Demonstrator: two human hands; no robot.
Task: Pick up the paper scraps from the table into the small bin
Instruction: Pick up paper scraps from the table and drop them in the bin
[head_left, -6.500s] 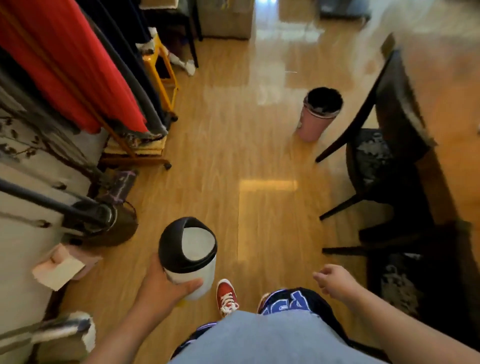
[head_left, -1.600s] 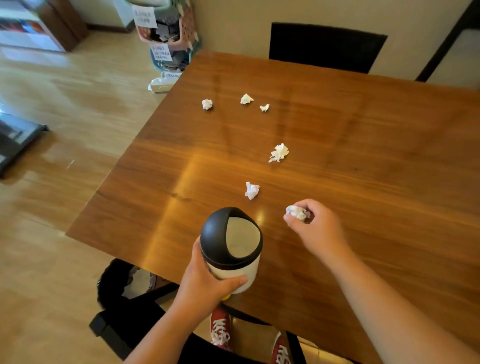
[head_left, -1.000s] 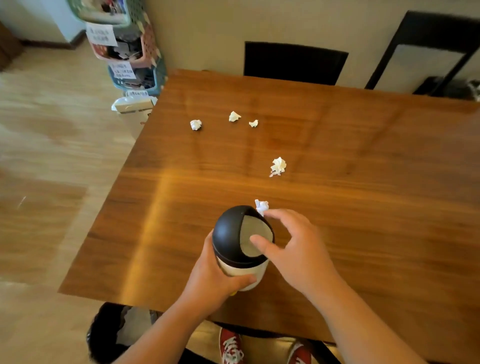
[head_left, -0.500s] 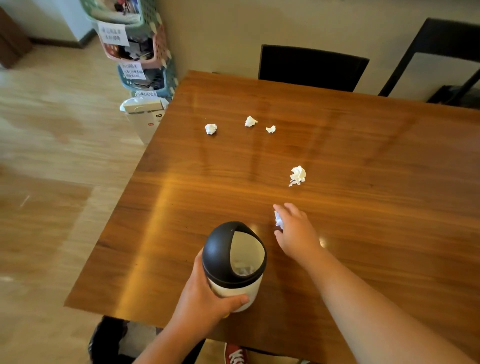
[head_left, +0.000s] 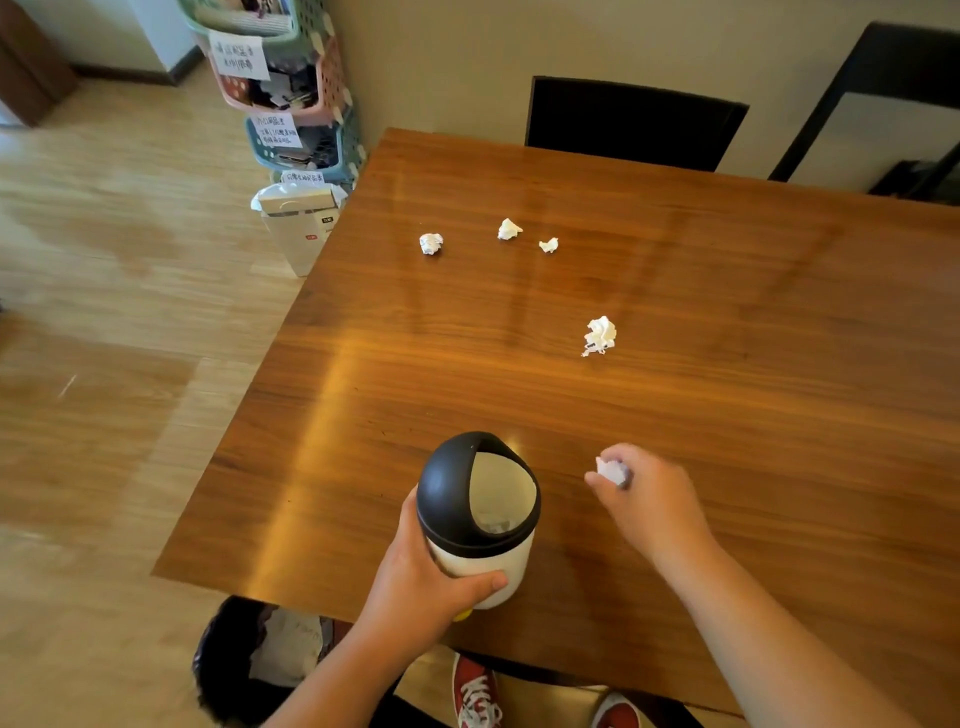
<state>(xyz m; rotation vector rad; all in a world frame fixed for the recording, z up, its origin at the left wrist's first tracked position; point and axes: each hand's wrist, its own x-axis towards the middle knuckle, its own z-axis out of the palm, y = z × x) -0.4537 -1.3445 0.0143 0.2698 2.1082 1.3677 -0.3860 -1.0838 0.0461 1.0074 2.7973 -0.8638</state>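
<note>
The fingertips (head_left: 597, 479) of the right hand (head_left: 652, 506) are pinched together around a small crumpled paper scrap (head_left: 613, 472), which pokes out white between thumb and forefinger; the hand hangs low over the wooden table (head_left: 779, 415), just to the right of the small bin (head_left: 478, 519), with the forearm running back toward the near right corner. The left hand (head_left: 421, 587) is wrapped around the bin's white body, thumb laid across the front and the other fingers hidden behind it, holding it at the near edge of the table. The bin has a black domed lid with a wide opening turned up toward the person, and something pale and crumpled shows at the bottom inside. Farther out on the tabletop lie four more scraps: a larger ragged one (head_left: 599, 335) alone near the middle, well apart from the pinching hand, and a loose row of three near the far left side, a round ball (head_left: 431, 243), a pointed wad (head_left: 509, 229) and a tiny piece (head_left: 548, 245). Beyond the far edge stands a dark chair back (head_left: 634, 122) against the wall, and off the left corner a stack of labelled plastic baskets (head_left: 291, 98) stands on the wood floor. Below the near edge a red sneaker (head_left: 475, 691) shows.
</note>
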